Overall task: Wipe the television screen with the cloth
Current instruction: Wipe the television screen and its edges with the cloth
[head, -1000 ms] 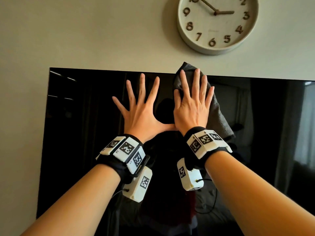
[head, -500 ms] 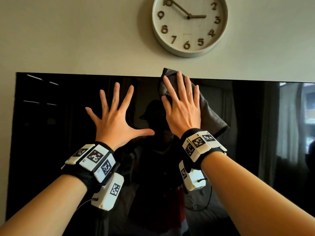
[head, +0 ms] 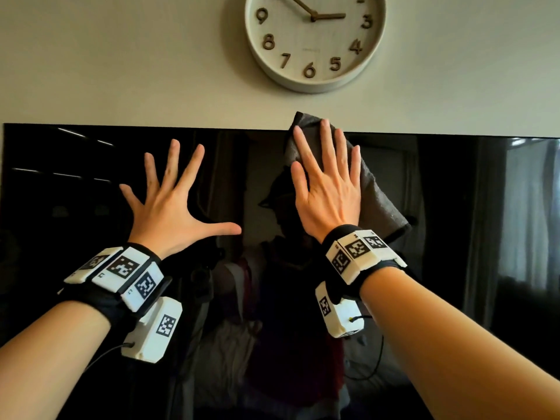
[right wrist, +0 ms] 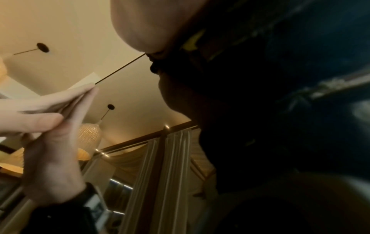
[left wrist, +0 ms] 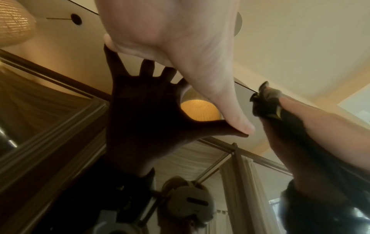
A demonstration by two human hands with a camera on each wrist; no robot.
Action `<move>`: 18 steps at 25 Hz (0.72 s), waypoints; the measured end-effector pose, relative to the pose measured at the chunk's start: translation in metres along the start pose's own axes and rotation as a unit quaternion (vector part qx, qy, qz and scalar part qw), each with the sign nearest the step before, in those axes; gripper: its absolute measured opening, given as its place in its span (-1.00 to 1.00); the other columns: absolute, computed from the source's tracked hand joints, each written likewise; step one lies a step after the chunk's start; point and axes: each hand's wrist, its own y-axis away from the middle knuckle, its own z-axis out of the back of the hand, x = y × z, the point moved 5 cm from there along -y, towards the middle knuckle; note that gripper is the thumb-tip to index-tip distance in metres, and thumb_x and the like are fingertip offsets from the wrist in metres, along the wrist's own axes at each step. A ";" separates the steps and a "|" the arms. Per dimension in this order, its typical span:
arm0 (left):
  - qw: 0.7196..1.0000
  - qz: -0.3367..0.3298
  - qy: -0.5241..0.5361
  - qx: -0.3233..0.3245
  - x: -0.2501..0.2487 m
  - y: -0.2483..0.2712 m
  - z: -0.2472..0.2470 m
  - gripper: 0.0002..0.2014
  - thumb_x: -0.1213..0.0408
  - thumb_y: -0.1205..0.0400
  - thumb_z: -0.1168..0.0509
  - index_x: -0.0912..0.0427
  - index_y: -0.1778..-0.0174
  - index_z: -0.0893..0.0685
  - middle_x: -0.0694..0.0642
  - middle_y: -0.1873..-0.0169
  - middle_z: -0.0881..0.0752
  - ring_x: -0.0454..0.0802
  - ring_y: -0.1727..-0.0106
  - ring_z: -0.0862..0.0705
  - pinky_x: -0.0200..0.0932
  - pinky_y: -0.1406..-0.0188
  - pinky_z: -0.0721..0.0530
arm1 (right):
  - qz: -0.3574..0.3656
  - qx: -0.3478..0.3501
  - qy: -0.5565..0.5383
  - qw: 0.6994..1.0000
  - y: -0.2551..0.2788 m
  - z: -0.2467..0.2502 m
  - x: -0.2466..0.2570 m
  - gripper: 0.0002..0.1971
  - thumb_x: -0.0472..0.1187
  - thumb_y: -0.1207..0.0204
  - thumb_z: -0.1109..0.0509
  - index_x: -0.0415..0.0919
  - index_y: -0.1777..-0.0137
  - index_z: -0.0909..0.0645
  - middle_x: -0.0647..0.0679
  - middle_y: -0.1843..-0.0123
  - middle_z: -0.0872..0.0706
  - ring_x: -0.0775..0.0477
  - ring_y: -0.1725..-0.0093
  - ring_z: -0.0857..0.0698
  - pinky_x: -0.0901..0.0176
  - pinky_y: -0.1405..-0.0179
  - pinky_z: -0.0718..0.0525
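While the right hand (head: 328, 189) lay flat with its fingers straight and close together, it pressed the cloth (head: 375, 195) against the screen (head: 454, 222), so I judged the wiping itself to be the step in hand, at the top edge and a little right of the middle. The cloth was dark grey, soft and folded over on itself; its upper corner poked just past the top edge of the screen onto the pale wall (head: 121, 71), and its lower corner stuck out to the right of the wrist. The left hand (head: 169, 207) grasped nothing: its fingers and thumb were spread wide and straight, and in the left wrist view the thumb tip met its own dark reflection, so it seemed to brace on the glass, well left of the cloth. The screen was a black, glossy rectangle mounted on the wall just below a round clock (head: 315, 40). It mirrored the room: curtains, lamps and my own outline. I could not see dust or smears on it, so I could not tell how much had been cleaned; most of the glass lay below and to either side of the cloth. To my mind, the next move called for an even, flat-palmed sweep along the top edge, with enough pressure to carry the cloth and not slide over it. The bare left palm risked leaving prints.
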 end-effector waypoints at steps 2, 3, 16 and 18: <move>1.000 0.001 0.000 0.005 0.000 0.001 0.001 0.36 -0.68 -0.02 -0.27 -0.48 -0.62 0.42 -0.19 -0.68 0.49 0.20 -0.72 0.44 0.70 -0.51 0.24 | -0.009 -0.013 0.009 1.000 0.006 0.014 -0.031 -0.44 0.16 -0.71 0.02 0.24 -0.69 0.04 -0.03 -0.75 0.09 -0.10 -0.71 0.17 -0.16 -0.67 0.27; 1.000 0.002 -0.002 0.005 0.000 0.001 0.001 0.36 -0.68 -0.02 -0.28 -0.49 -0.61 0.42 -0.20 -0.67 0.51 0.20 -0.72 0.44 0.70 -0.51 0.23 | -0.018 -0.018 0.013 1.000 0.008 0.021 -0.043 -0.42 0.17 -0.70 -0.01 0.25 -0.69 0.05 -0.05 -0.75 0.09 -0.13 -0.71 0.16 -0.18 -0.67 0.28; 1.000 0.024 -0.011 -0.002 -0.004 0.003 0.002 0.36 -0.61 -0.06 -0.40 -0.50 -0.63 0.37 -0.18 -0.72 0.42 0.18 -0.74 0.38 0.69 -0.53 0.18 | 0.076 0.010 0.083 0.994 0.015 0.036 -0.072 -0.43 0.21 -0.70 0.00 0.25 -0.68 0.01 -0.07 -0.75 0.03 -0.19 -0.71 0.07 -0.43 -0.62 0.18; 0.999 0.029 -0.010 -0.009 -0.003 0.003 0.002 0.36 -0.56 -0.06 -0.44 -0.54 -0.61 0.36 -0.17 -0.73 0.38 0.19 -0.75 0.35 0.70 -0.54 0.14 | 0.098 0.017 0.077 0.992 0.015 0.034 -0.069 -0.45 0.20 -0.71 0.00 0.25 -0.68 -0.01 -0.05 -0.75 0.02 -0.16 -0.72 0.07 -0.39 -0.63 0.19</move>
